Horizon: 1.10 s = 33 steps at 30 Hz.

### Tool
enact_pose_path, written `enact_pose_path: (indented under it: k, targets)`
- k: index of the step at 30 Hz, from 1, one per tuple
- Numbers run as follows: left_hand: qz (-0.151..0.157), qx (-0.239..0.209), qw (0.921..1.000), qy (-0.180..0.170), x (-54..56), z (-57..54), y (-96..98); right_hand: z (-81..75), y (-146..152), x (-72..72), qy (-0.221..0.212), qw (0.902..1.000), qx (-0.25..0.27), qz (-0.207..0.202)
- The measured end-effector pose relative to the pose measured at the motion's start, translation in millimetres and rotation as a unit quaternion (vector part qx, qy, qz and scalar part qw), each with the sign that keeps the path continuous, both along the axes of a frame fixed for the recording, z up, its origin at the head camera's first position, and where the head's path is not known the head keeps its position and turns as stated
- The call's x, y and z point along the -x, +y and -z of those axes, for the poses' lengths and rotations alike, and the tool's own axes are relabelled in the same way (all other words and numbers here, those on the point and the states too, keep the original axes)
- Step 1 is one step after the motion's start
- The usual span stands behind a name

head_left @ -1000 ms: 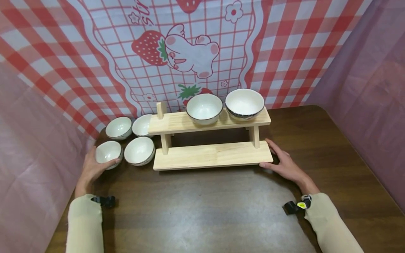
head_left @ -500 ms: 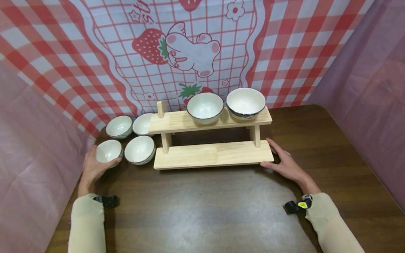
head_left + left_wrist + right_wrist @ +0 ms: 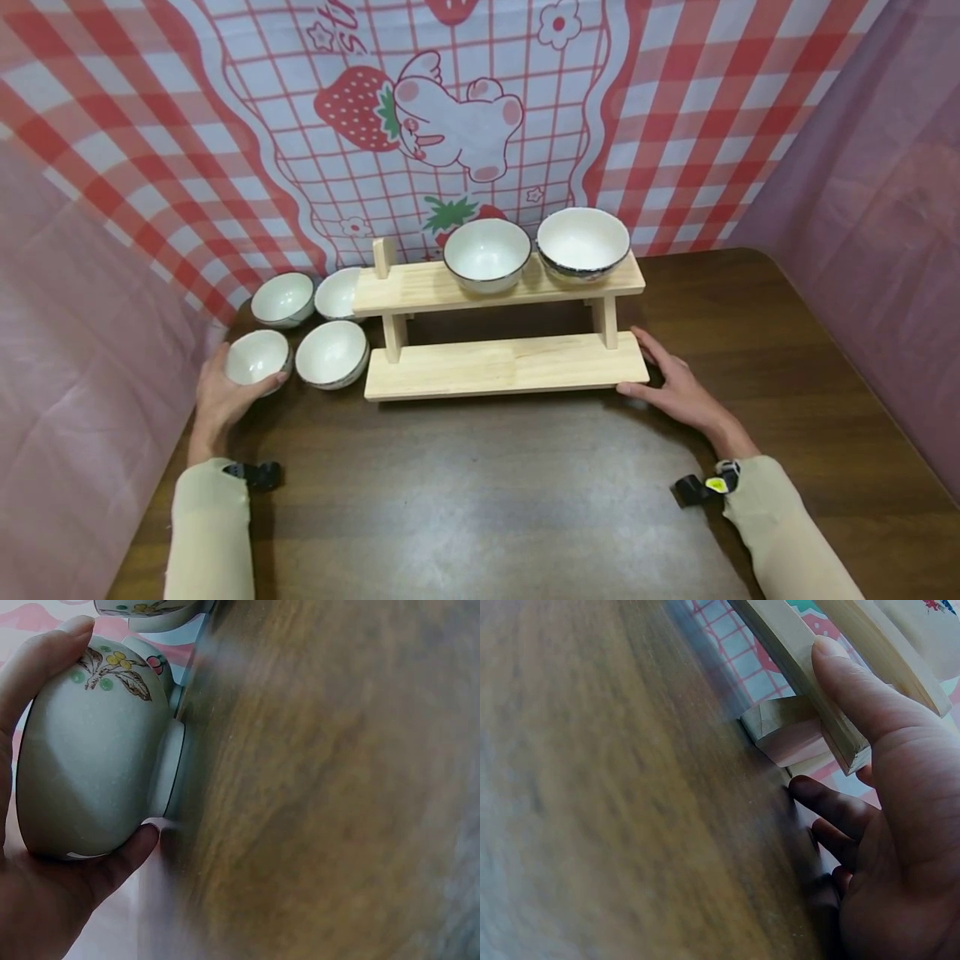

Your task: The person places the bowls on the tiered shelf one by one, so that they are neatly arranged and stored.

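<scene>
Counted six bowls in all. Apparently done: a thin-rimmed bowl [image 3: 487, 254] and, to its right, a patterned bowl [image 3: 583, 242], both upright on the upper board [image 3: 422, 288] of the wooden stand [image 3: 604, 323]. Not yet up, on the table [image 3: 480, 500] left of the stand: a near bowl [image 3: 332, 357], a far-left bowl [image 3: 283, 300], a half-hidden bowl [image 3: 337, 293] behind the upper board's end. Gripping a flower-sprigged bowl [image 3: 256, 354] in the left hand [image 3: 222, 402], fingers and thumb curled round its sides; upright, cannot tell if lifted. Pinching the lower board [image 3: 465, 367] at its right end, front to back, with the right hand [image 3: 678, 396]. Judged about a third along, with four bowls left
</scene>
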<state>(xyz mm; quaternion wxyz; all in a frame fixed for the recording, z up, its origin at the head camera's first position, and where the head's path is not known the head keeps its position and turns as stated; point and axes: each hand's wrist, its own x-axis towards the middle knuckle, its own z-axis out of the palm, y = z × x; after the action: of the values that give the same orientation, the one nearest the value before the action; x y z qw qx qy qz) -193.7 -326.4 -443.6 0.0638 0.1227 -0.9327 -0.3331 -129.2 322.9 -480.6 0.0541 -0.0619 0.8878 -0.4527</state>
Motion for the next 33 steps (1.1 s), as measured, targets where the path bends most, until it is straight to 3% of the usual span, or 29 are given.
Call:
enact_pose_path:
  k: [13, 26, 33]
  targets:
    - [-0.005, 0.004, 0.9998, -0.019, -1.4, -2.8, -0.6, 2.1, 0.0, -0.1, -0.002, 1.0000, -0.003, 0.002]
    - [0.018, 0.019, 0.9983, 0.052, -6.8, -10.7, -5.8, 0.6, -0.5, -0.9, 0.006, 1.0000, 0.002, 0.003]
    - [0.025, 0.016, 0.9981, 0.055, -10.3, -18.3, -5.8, 1.8, 0.5, 0.0, 0.007, 1.0000, 0.003, 0.000]
